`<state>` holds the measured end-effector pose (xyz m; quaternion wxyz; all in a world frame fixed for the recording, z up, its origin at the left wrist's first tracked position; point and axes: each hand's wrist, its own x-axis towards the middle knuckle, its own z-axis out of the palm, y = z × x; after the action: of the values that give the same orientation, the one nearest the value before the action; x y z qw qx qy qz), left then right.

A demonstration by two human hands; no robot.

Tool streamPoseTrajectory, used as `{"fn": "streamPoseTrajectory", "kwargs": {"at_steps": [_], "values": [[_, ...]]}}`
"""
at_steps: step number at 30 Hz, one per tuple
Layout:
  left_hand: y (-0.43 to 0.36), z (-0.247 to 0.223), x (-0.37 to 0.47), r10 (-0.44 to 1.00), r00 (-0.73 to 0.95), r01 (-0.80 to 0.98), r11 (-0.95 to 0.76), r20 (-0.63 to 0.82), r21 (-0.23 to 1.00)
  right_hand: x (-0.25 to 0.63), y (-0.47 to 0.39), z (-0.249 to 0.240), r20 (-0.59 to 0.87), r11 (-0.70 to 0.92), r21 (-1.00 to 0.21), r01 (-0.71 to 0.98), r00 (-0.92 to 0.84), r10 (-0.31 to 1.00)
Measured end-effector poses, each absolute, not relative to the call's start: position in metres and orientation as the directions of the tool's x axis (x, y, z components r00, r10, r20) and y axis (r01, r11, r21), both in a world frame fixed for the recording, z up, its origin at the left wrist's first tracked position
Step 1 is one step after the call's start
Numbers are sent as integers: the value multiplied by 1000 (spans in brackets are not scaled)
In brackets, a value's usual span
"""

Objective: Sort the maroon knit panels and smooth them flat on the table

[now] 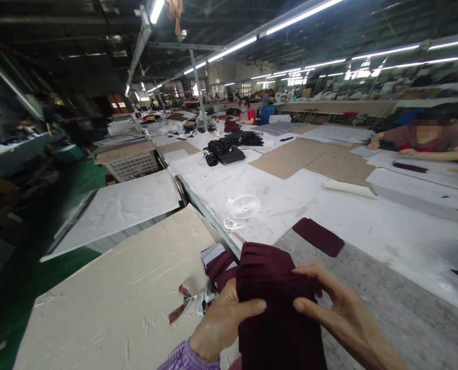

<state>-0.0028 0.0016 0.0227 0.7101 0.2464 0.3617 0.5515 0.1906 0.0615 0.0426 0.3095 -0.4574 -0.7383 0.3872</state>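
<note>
A stack of dark maroon fabric pieces (277, 308) is held up in front of me, its top edges fanned into several layers. My left hand (229, 318) grips its left side, thumb lying across the front. On the right side my right hand (329, 298) pinches the cloth between thumb and fingers, near the upper corner. The fingers behind the stack are partly hidden. Beyond it, one flat maroon piece (318, 237) lies on the grey mottled sheet (371, 293). More folded maroon and pale pieces (218, 262) lie left of the stack.
A small white fan (244, 206) stands on the white-covered table (286, 195). A beige-covered surface (128, 288) adjoins at left, with patterned scraps (180, 306) on it. Dark bundled cloth (229, 149) lies farther off. A co-worker (429, 133) leans on the table at right; others are farther back.
</note>
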Motion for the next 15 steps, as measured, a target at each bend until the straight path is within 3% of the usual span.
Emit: {"fn": "streamPoseTrajectory", "kwargs": {"at_steps": [4,10,15], "values": [[5,23,-3,960,91,-633,261,-264,729,188,56,40,2,188,-894,407,-416,909],[6,20,2,973,65,-665,208,-221,718,178,49,32,-145,-65,-956,287,-268,952],[4,17,4,976,46,-683,185,-211,707,178,51,25,-124,-39,-948,315,-256,959]]}}
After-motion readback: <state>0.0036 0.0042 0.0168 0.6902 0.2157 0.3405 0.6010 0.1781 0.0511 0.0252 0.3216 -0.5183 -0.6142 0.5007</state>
